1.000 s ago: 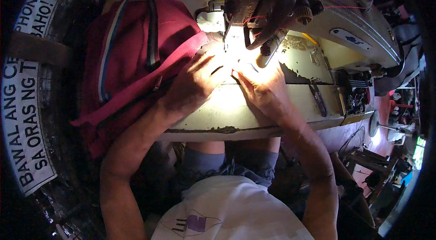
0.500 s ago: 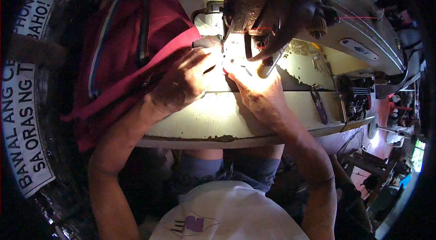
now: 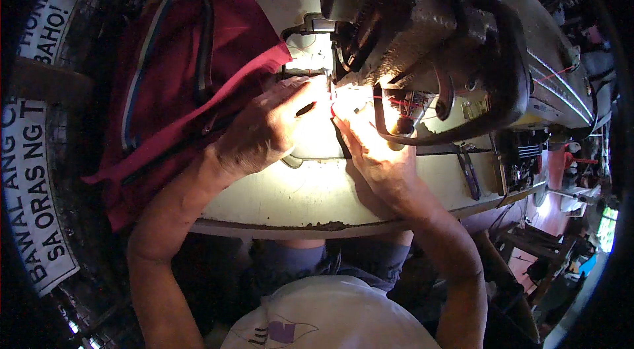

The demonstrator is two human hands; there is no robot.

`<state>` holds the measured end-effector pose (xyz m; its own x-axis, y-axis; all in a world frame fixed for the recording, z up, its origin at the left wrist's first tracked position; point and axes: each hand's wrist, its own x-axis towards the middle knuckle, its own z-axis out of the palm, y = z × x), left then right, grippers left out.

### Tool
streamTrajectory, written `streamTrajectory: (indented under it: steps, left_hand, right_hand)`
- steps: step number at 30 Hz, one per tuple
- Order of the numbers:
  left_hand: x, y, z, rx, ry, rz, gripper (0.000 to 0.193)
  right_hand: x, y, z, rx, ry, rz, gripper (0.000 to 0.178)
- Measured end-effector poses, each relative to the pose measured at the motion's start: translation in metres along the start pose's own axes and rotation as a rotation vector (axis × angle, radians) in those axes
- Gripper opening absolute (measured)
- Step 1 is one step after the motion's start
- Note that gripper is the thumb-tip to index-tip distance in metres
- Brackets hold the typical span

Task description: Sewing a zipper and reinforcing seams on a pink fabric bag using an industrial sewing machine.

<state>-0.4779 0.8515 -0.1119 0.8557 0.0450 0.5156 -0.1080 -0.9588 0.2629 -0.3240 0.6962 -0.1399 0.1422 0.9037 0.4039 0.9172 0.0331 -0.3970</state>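
Both hands meet in a bright patch of lamplight by the needle area of a dark sewing machine [image 3: 409, 25]. My left hand [image 3: 267, 124] is closed, fingertips pinched beside the needle area. From the right, my right hand [image 3: 383, 157] reaches in with its fingers pressed together, close to the left fingertips. A bit of red [image 3: 334, 110] shows at the right fingertips, but glare hides what either hand pinches. Left of my left hand lies a dark red fabric bag [image 3: 238, 35] with a striped strap handle [image 3: 153, 38].
The pale sewing table [image 3: 277, 194] has a worn front edge. Thread snips [image 3: 469, 174] lie on its right side, beside the machine. Signs [image 3: 39, 197] hang at the far left. A red thread [image 3: 553, 73] runs across the machine at the upper right.
The view has shifted, so the machine head looks larger and farther right. Both hands stay together by the needle area, still closed.
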Motion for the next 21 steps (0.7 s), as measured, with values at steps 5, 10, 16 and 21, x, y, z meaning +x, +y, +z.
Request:
streamTrajectory:
  steps: [5, 10, 16, 21]
  left_hand:
    - [-0.001, 0.0, -0.002, -0.003, 0.006, -0.012, 0.027]
    - [-0.002, -0.001, 0.005, -0.017, 0.0, -0.074, 0.028]
    - [-0.002, -0.001, 0.003, 0.015, 0.014, -0.015, 0.029]
    - [-0.001, 0.002, 0.001, -0.019, 0.024, -0.084, 0.026]
  right_hand:
    - [-0.015, 0.011, 0.009, -0.105, -0.172, -0.018, 0.048]
    - [-0.02, 0.013, 0.018, -0.095, -0.093, 0.021, 0.047]
    - [-0.001, 0.004, 0.008, 0.01, 0.06, 0.154, 0.032]
    - [-0.034, 0.001, -0.082, 0.058, -0.08, -0.012, 0.034]
